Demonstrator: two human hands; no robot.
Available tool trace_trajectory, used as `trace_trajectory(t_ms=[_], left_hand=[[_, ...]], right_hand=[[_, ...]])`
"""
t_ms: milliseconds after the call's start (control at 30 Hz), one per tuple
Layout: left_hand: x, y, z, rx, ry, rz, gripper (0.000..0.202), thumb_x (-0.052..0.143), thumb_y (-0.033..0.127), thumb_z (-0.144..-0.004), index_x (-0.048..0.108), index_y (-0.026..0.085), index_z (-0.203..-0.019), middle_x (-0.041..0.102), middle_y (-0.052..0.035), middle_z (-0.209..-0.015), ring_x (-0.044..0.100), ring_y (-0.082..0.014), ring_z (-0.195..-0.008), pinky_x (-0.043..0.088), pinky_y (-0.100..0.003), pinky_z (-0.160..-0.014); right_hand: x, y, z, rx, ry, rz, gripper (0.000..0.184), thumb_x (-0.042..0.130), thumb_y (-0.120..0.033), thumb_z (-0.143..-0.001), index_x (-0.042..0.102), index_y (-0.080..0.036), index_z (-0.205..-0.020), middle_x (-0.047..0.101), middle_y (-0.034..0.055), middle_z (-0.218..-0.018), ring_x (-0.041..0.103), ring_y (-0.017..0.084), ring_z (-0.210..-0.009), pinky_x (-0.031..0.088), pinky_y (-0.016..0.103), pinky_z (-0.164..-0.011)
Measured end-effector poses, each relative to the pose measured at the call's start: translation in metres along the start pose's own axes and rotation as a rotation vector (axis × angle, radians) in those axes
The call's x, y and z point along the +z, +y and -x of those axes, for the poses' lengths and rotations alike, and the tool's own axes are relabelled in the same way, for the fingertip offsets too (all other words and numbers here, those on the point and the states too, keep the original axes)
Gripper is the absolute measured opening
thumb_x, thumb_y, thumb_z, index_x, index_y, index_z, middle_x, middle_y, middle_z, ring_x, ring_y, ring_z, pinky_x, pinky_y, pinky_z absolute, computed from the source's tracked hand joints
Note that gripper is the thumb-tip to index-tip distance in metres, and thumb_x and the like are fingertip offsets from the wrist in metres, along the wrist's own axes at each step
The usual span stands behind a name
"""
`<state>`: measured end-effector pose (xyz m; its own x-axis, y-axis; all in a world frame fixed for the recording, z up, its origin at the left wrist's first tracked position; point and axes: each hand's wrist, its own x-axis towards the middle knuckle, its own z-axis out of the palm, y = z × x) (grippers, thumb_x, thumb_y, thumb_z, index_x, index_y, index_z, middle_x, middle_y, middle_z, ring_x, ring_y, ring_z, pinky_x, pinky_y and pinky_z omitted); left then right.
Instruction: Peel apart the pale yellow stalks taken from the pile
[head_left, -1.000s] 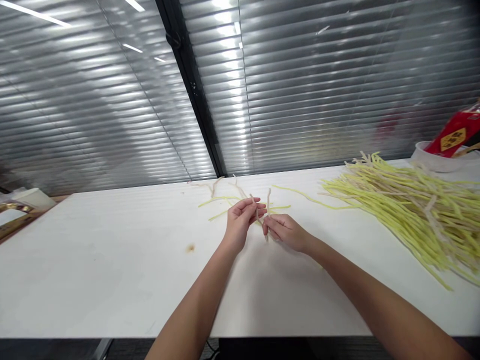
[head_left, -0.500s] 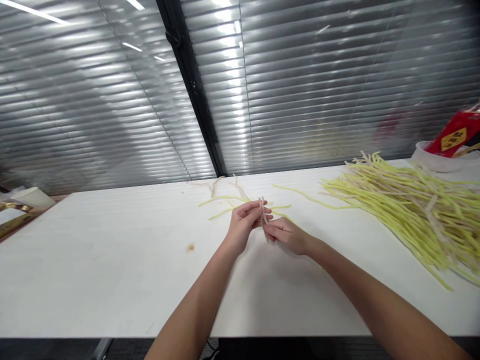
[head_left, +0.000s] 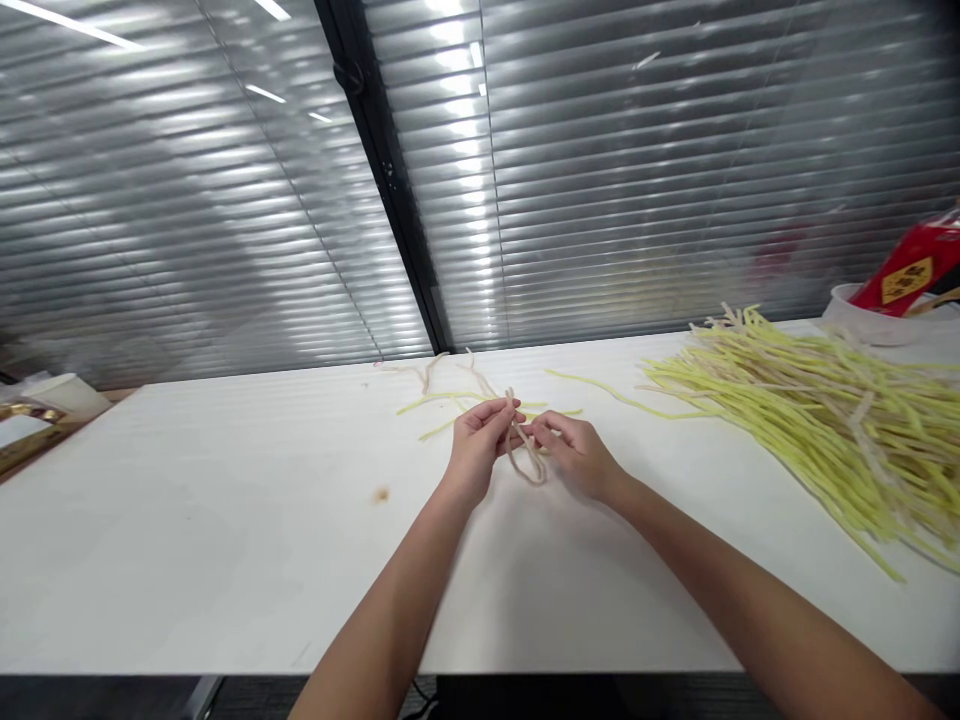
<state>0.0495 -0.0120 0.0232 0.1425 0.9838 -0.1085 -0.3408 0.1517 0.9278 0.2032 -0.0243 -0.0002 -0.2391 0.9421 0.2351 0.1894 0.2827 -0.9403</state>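
Slatted blinds (head_left: 637, 150) behind glass make up the background in the head view, divided by a black frame bar (head_left: 390, 190) that runs aslant down to the far edge of a white table (head_left: 225, 540). One small brown stain (head_left: 381, 494) marks the tabletop left of centre. Both of the person's hands are over the middle of the table, forearms bare. Left hand (head_left: 477, 445): thumb and forefinger are closed in a pinch on a beige fuzzy strand (head_left: 534, 484), whose upper end projects above the fingertips. Below the pinch the strand is bent into a narrow loop, hanging between the two hands on the near side. Right hand (head_left: 577, 458): fingers bent, tips drawn in beside the loop and close to the left fingers; whether they grip the strand cannot be told. Beyond the left hand lie several loose beige strands (head_left: 427, 375) and yellow strands (head_left: 431, 402), some crossing, partly hidden by the hands. To the right, a large pile of yellow and beige strands (head_left: 795, 430) covers that side of the table, with a single yellow strand reaching from it toward the centre. Behind the pile stands a whitish bowl (head_left: 862, 322), a red packet (head_left: 911, 270) with a yellow label leaning in it. Partly cropped articles (head_left: 67, 395) occupy the far-left edge.
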Motion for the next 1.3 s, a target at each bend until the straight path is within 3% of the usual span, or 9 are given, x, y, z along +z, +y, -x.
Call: trace_trajectory(t_ms=[100,233,433,700,900,1000,1167,1300], left_hand=[[0.0007,0.0007,0.0019,-0.063,-0.069,-0.031,0.030,0.072,0.034,-0.066,0.066,0.013,-0.087,0.064,-0.0045,-0.074,0.065,-0.0174,-0.069,0.050,-0.029,-0.068],[0.0032,-0.0004,0.0053,-0.132,-0.193,-0.069,0.027,0.070,0.033,-0.068,0.067,0.013,-0.085,0.064,-0.0057,-0.074,0.064,-0.0170,-0.065,0.050,-0.032,-0.068],[0.0036,-0.0018,0.0063,-0.170,-0.251,-0.069,0.022,0.069,0.032,-0.068,0.067,0.013,-0.079,0.065,-0.0062,-0.073,0.064,-0.0171,-0.065,0.049,-0.030,-0.065],[0.0038,-0.0030,0.0071,-0.193,-0.269,-0.074,0.025,0.068,0.035,-0.069,0.069,0.012,-0.080,0.067,-0.0092,-0.077,0.064,-0.0168,-0.066,0.050,-0.029,-0.065],[0.0036,-0.0029,0.0069,-0.193,-0.268,-0.077,0.027,0.068,0.035,-0.069,0.069,0.012,-0.083,0.067,-0.0098,-0.077,0.064,-0.0173,-0.066,0.051,-0.029,-0.066],[0.0029,-0.0029,0.0064,-0.205,-0.272,-0.079,0.028,0.069,0.034,-0.069,0.070,0.012,-0.086,0.067,-0.0103,-0.077,0.064,-0.0181,-0.067,0.051,-0.031,-0.068],[0.0012,-0.0044,0.0055,-0.208,-0.251,-0.109,0.027,0.068,0.033,-0.069,0.070,0.013,-0.088,0.068,-0.0110,-0.082,0.066,-0.0189,-0.069,0.052,-0.030,-0.068],[0.0003,-0.0061,0.0049,-0.192,-0.252,-0.138,0.029,0.067,0.036,-0.071,0.069,0.013,-0.089,0.068,-0.0102,-0.082,0.066,-0.0187,-0.070,0.052,-0.030,-0.068]], right_hand=[[-0.0025,0.0015,-0.0035,0.013,0.142,-0.063,0.031,0.047,-0.047,-0.084,0.060,-0.019,-0.084,0.060,0.0013,-0.078,0.051,0.012,-0.064,0.039,0.023,-0.053],[-0.0041,0.0055,-0.0069,0.069,0.194,-0.197,0.033,0.056,-0.049,-0.077,0.061,-0.018,-0.087,0.062,0.0026,-0.078,0.047,0.010,-0.052,0.038,0.023,-0.045],[-0.0029,0.0057,-0.0067,0.129,0.179,-0.261,0.029,0.064,-0.045,-0.072,0.060,-0.018,-0.082,0.057,-0.0018,-0.065,0.042,0.006,-0.043,0.037,0.022,-0.042],[-0.0014,0.0003,-0.0060,0.064,0.136,-0.278,0.023,0.061,-0.040,-0.075,0.055,-0.019,-0.079,0.054,-0.0039,-0.058,0.050,0.009,-0.045,0.042,0.023,-0.044],[-0.0013,0.0023,-0.0056,0.031,0.094,-0.280,0.019,0.058,-0.038,-0.077,0.052,-0.020,-0.079,0.054,-0.0039,-0.064,0.052,0.009,-0.046,0.042,0.023,-0.044],[-0.0036,0.0037,-0.0046,-0.018,0.079,-0.170,0.017,0.055,-0.038,-0.080,0.053,-0.021,-0.080,0.053,-0.0034,-0.064,0.051,0.009,-0.046,0.040,0.023,-0.045],[-0.0088,0.0031,-0.0033,-0.201,0.153,0.215,0.015,0.051,-0.033,-0.083,0.060,-0.021,-0.081,0.057,0.0011,-0.074,0.042,0.009,-0.048,0.035,0.024,-0.047],[-0.0093,0.0045,-0.0031,-0.295,0.171,0.368,0.017,0.047,-0.029,-0.086,0.062,-0.021,-0.083,0.058,0.0026,-0.073,0.050,0.013,-0.061,0.038,0.026,-0.054]])
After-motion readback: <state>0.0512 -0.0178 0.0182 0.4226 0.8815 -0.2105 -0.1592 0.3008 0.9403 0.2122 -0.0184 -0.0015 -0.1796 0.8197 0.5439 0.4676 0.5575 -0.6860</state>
